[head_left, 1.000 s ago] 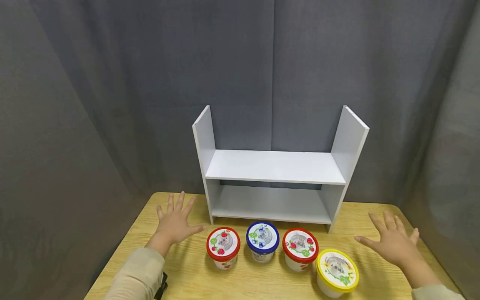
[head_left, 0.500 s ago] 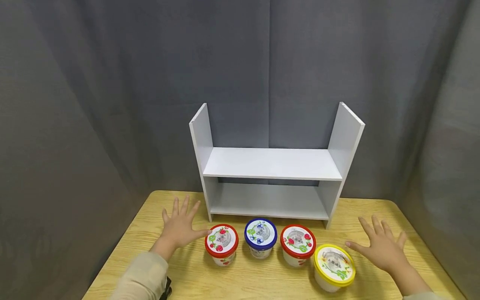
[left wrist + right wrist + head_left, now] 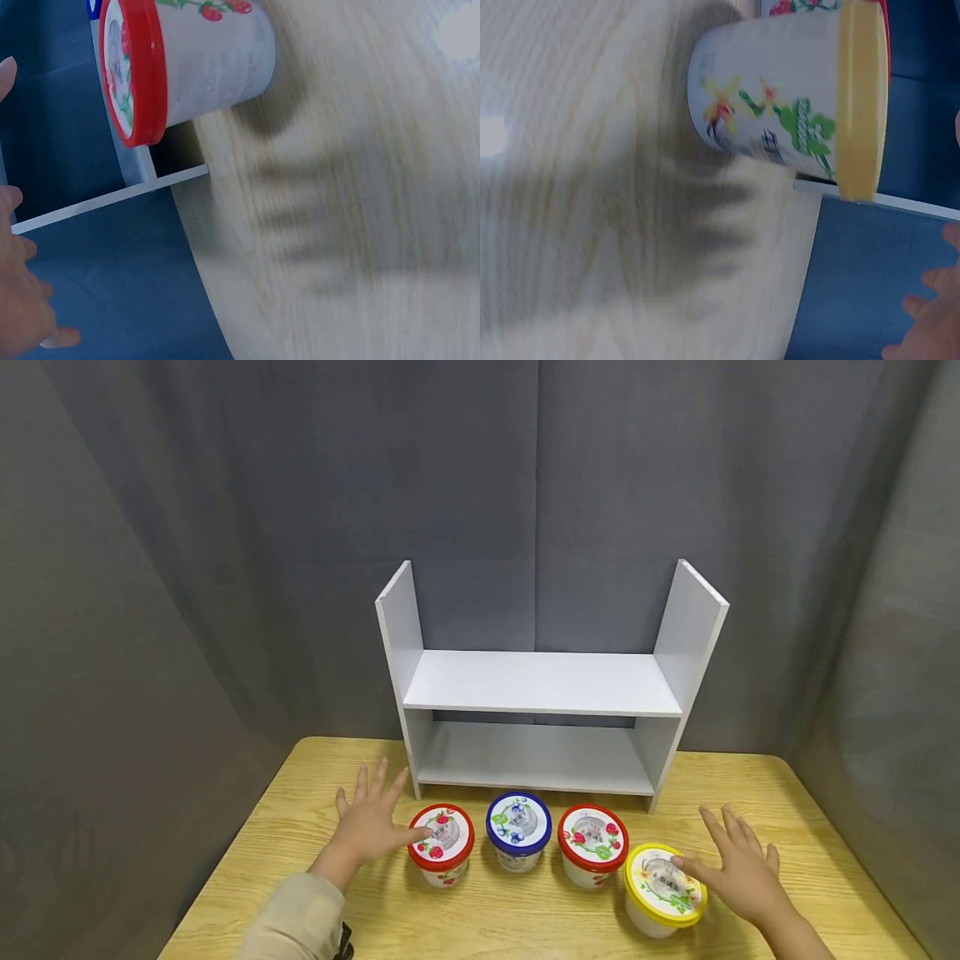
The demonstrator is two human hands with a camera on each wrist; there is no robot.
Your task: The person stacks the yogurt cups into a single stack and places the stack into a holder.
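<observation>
My left hand (image 3: 369,827) is spread beside the leftmost tub, a white one with a red lid (image 3: 442,839); its thumb overlaps that lid in the head view. On the other side, my right hand (image 3: 742,872) hovers with fingers spread by a yellow-lidded tub (image 3: 663,889), the thumb over its lid in this view. Between these two stand a blue-lidded tub (image 3: 518,827) and a second red-lidded tub (image 3: 592,842). The wrist views show the red-lidded tub (image 3: 202,67) and the yellow-lidded tub (image 3: 772,97) upright on the table, with bare space between each and the fingers.
A white two-level shelf (image 3: 543,683) stands at the back of the wooden table (image 3: 495,927), just behind the row of tubs. Grey curtains (image 3: 472,477) hang behind and at both sides. A dark object (image 3: 344,941) shows beside the left sleeve.
Both hands have moved inward: the left to the right toward the red-lidded tub, the right to the left toward the yellow-lidded one. The tubs keep their places; the head view has shifted slightly.
</observation>
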